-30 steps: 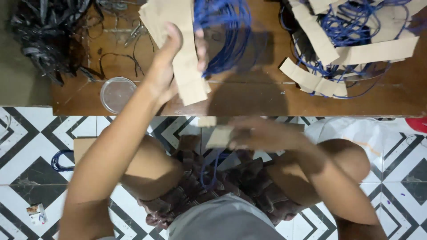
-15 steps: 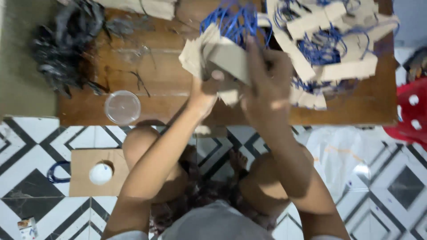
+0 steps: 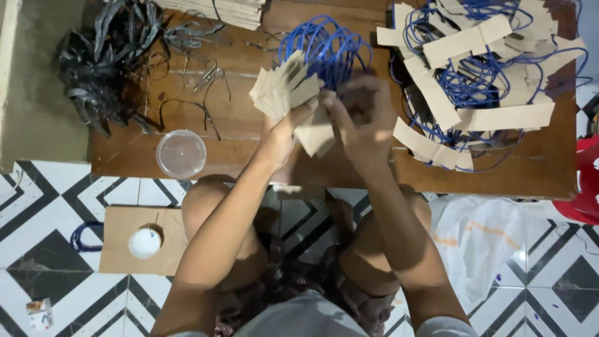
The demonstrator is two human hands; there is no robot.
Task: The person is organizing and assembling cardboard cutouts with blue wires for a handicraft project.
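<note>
Over the low wooden table (image 3: 237,125) my left hand (image 3: 284,131) grips a fanned stack of tan cardboard strips (image 3: 284,87). My right hand (image 3: 365,115) is closed on the same bundle from the right side, its fingers blurred. A coil of blue wire (image 3: 324,47) loops up behind the strips, right above both hands. The lower ends of the strips (image 3: 315,137) hang between my two hands.
A heap of blue wire coils with cardboard strips (image 3: 486,81) fills the table's right side. Black strips (image 3: 106,62) lie at the left, a clear round lid (image 3: 181,153) near the front edge. A cardboard piece with a white disc (image 3: 143,240) and a white bag (image 3: 480,249) lie on the tiled floor.
My right hand has come up from my lap to the cardboard bundle. Both hands and the bundle have shifted slightly left and lower in the view.
</note>
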